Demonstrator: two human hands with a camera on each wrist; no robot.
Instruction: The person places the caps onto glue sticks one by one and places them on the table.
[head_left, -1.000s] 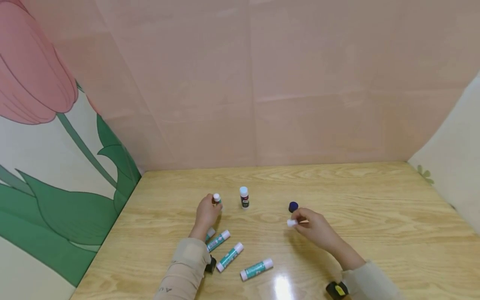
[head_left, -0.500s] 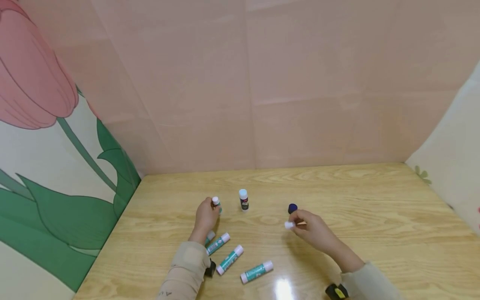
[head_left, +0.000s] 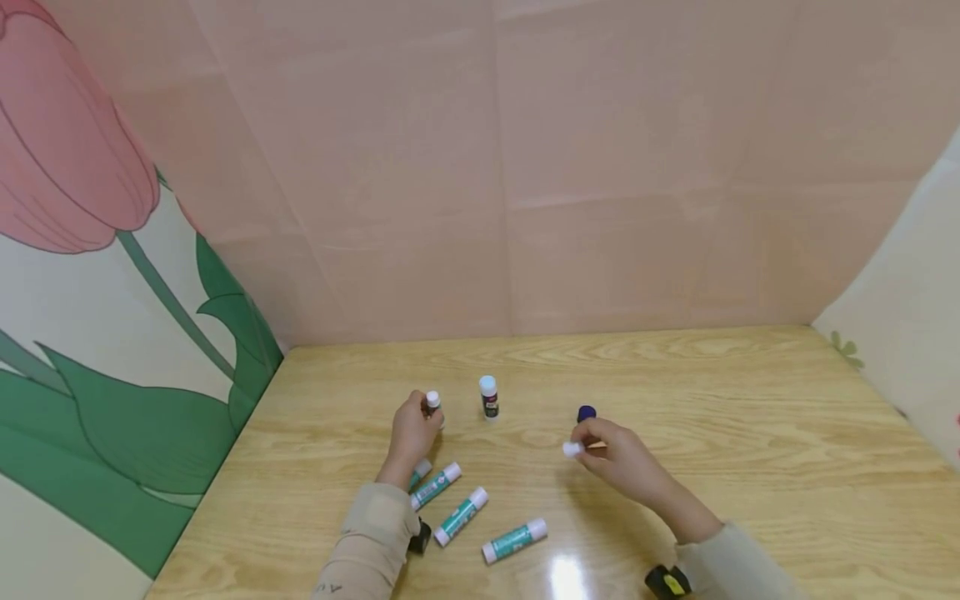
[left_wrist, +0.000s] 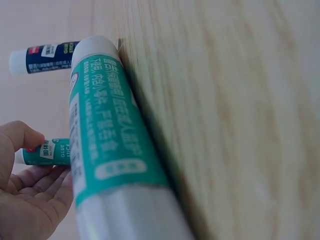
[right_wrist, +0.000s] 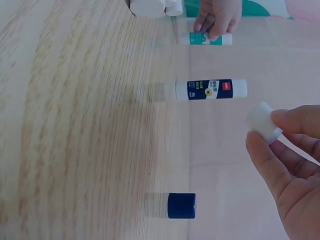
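My left hand grips an upright green glue stick, its white top showing above the fingers. To the right of it a navy glue stick with a pale cap stands upright on its own. My right hand pinches a small white cap between thumb and fingertips, held above the table. Just behind that hand a dark blue cap sits on the tabletop, partly covered by the hand in the head view.
Several green glue sticks with white ends lie near the front, among them one glue stick at the middle, another beside it and one by the left sleeve. The wooden table meets a pink cloth backdrop.
My right hand has shifted slightly left with the white cap. My left hand stays on the green glue stick, and the things on the table keep their places.
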